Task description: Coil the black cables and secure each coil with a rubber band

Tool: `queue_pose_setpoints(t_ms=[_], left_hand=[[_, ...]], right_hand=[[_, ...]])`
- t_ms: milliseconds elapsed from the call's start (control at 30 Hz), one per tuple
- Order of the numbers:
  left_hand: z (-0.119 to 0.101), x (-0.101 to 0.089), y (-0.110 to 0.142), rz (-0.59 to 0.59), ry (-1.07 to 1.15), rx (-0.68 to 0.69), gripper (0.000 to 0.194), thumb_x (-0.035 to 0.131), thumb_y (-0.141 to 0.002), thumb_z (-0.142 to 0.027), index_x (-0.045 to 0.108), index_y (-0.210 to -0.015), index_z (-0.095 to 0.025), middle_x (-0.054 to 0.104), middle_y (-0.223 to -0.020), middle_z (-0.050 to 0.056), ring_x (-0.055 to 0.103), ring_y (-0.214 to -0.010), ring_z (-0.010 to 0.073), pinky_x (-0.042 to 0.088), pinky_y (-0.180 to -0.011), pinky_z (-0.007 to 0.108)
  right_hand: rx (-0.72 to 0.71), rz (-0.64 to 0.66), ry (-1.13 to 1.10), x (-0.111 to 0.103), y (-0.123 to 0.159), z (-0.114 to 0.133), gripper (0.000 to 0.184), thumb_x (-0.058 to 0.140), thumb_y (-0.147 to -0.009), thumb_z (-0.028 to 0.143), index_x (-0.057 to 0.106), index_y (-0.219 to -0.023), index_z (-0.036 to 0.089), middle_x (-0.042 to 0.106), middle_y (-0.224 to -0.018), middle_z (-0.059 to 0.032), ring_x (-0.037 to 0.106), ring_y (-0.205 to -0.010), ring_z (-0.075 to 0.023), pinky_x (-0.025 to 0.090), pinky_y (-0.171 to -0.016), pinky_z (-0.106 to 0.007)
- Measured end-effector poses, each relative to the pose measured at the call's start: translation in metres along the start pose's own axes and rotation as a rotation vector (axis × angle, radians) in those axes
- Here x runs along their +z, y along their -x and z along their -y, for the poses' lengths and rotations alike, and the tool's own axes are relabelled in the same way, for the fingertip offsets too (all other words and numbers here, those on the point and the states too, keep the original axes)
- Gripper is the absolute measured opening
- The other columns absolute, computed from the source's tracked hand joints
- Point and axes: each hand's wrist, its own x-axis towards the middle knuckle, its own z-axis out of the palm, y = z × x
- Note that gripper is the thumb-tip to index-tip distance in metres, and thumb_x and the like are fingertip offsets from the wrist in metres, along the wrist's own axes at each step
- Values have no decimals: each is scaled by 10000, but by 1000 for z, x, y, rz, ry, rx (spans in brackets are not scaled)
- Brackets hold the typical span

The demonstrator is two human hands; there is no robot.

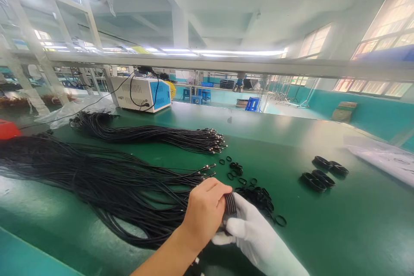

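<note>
My bare left hand (203,211) is closed around a coiled black cable bundle (230,205) low in the middle of the head view. My right hand (255,233), in a white glove, grips the same coil from the right. A big loose heap of black cables (97,181) with metal plug tips lies just left of my hands. A second bunch of cables (155,134) lies farther back. Small black rubber rings (255,192) are scattered just beyond my hands.
Three finished black coils (323,173) sit to the right on the green table (339,224). A white and blue machine (142,93) stands at the back. Clear plastic bags (384,157) lie at far right, a red object (8,130) at far left.
</note>
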Motion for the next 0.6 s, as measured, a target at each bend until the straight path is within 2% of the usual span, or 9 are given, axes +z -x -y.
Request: queue_pose_setpoints(t_ms=[100,200,300,400,467,500,600], left_hand=[[-5,2,-9,23,4,-148,359,411,-716,-4,684,-834,-204,642,-798,18,595,-772,149,466,-725,260],[-6,-6,-19,161,33,-282,300,503,-694,-75,681,-884,-224,649,-805,0,572,-714,152,450,-690,278],[1,-24,-26,308,252,-353,311,558,-737,-212,641,-1035,-243,652,-954,7,559,-730,147,451,-694,281],[13,-37,-27,489,521,-341,405,560,-737,-189,596,-1134,-259,613,-1110,13,555,-929,168,438,-817,293],[20,-38,-25,597,645,-320,438,589,-695,-151,605,-1124,-238,615,-1105,17,539,-1006,188,418,-878,309],[22,-36,-24,614,663,-317,417,600,-684,-148,622,-1094,-221,624,-1076,21,538,-1012,195,414,-889,315],[23,-32,-22,570,552,-330,351,632,-678,-184,650,-1027,-209,632,-1019,19,544,-990,200,415,-885,320]], right_hand=[[0,50,-25,-6,-1,0,495,753,-666,314,532,-1080,160,553,-976,-65,577,-843,-177,516,-690,-309],[26,61,-156,-17,0,0,403,682,-738,347,562,-1064,141,587,-920,-73,579,-814,-155,501,-653,-250],[94,69,-309,-23,2,3,398,607,-756,419,587,-1039,140,616,-967,-94,583,-723,-126,490,-584,-213],[186,154,-362,-22,2,4,470,527,-768,490,583,-1063,128,626,-993,-115,584,-646,-121,487,-532,-214],[210,201,-349,-19,2,2,509,448,-809,528,583,-1054,103,624,-976,-132,589,-622,-132,488,-508,-231],[191,196,-309,-18,2,0,509,429,-827,530,579,-1049,97,616,-979,-136,593,-629,-140,491,-508,-244],[61,69,-46,-15,1,-6,393,592,-782,403,548,-1050,118,581,-994,-113,593,-681,-148,502,-553,-267]])
